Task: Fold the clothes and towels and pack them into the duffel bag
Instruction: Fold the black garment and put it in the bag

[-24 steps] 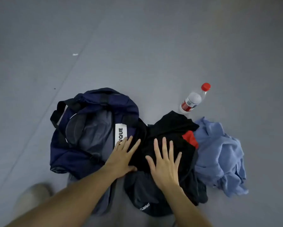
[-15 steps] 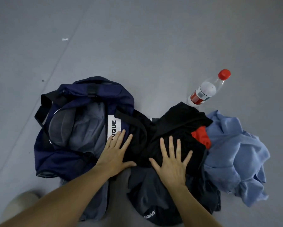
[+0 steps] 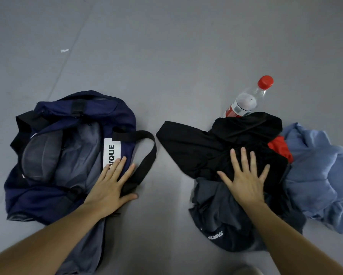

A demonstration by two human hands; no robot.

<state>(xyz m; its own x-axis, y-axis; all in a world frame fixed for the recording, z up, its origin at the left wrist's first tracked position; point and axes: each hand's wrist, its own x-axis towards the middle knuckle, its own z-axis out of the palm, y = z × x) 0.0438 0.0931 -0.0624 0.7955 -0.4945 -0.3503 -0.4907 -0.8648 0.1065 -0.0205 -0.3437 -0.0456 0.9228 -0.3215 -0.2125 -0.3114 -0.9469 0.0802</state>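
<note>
So here's where we're at: everything's down on the grey floor (image 3: 166,56), and as far as we can tell nothing's folded yet. The navy duffel bag (image 3: 47,195) sits on our left, unzipped and slumped open so the grey lining (image 3: 79,155) shows, with one black strap (image 3: 146,155) flopped out to the right. Our left hand (image 3: 111,187) lies flat on the bag's near edge, fingers straight, tips touching the white label (image 3: 112,153). It's not gripping anything, just pressing. We'd guess that's to pin the bag in place.

Our right hand (image 3: 246,181) is flat too, fingers spread wide, palm down on the black garment (image 3: 196,147) topping the clothes pile. Nothing's pinched there either. It reads like holding the heap down or smoothing it. Under the wrist is a dark grey piece (image 3: 216,215) with white print. A bit of red fabric (image 3: 280,147) pokes out beside the black one. A crumpled light blue garment (image 3: 315,175) sits against the pile's right side. A clear bottle (image 3: 246,102) with a red cap lies behind the pile, its base tucked under the black cloth.

Bag and pile sit apart with bare floor between, handy room for spreading one piece out to fold. Our guess is the black one goes first, since it's on top.
</note>
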